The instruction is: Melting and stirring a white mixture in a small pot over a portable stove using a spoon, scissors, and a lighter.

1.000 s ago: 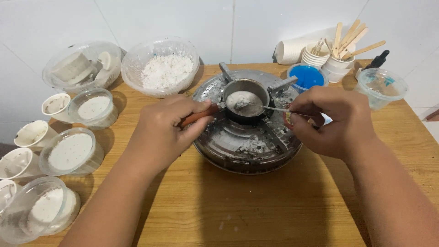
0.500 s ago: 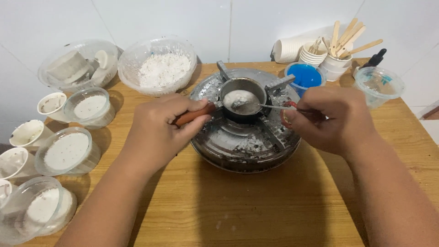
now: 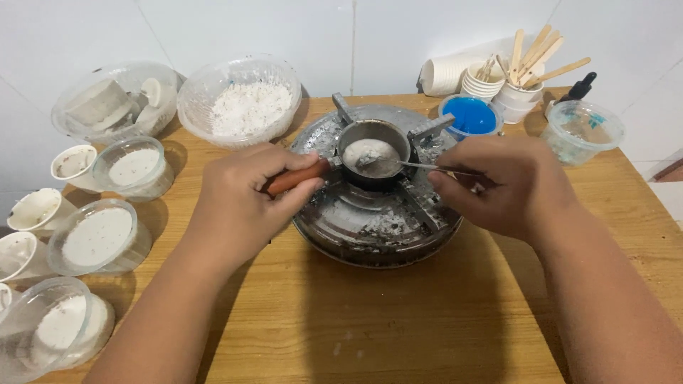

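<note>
White tiled wall behind; wooden table (image 3: 398, 327) in front, carrying the following, left to right.

Far left edge, about 9 o'clock of the burner: a column of small paper cups (image 3: 32, 208) and lidded clear tubs of white set material (image 3: 96, 238). At 10 o'clock, a clear bowl of white moulded pieces (image 3: 114, 99); beside it, at 11 o'clock, a clear bowl of white flakes (image 3: 240, 105).

Left hand (image 3: 238, 206): fingers clenched around the reddish-brown handle (image 3: 295, 178) of the small metal pot (image 3: 375, 158). The handle's long axis runs from the pot toward 8 o'clock, into the palm; the left hand is the nearer one to the handle.

Centre: round metal burner plate (image 3: 373, 227), spattered with white residue. The pot sits on its raised supports, toward the 12 o'clock side, holding a pale grey-white melt.

Spoon (image 3: 405, 165): thin metal, bowl end dipped into the melt, shaft lying nearly level and pointing out toward 3 o'clock.

Right hand (image 3: 505, 188): fingers pinched closed on the far end of the spoon shaft, to the pot's 3 o'clock side, knuckles up.

Behind the right hand, at 1 to 2 o'clock: blue-filled tub (image 3: 469, 116), stacked paper cups with wooden sticks (image 3: 530, 60), dark dropper bottle (image 3: 578, 89), clear cup (image 3: 583, 133).
</note>
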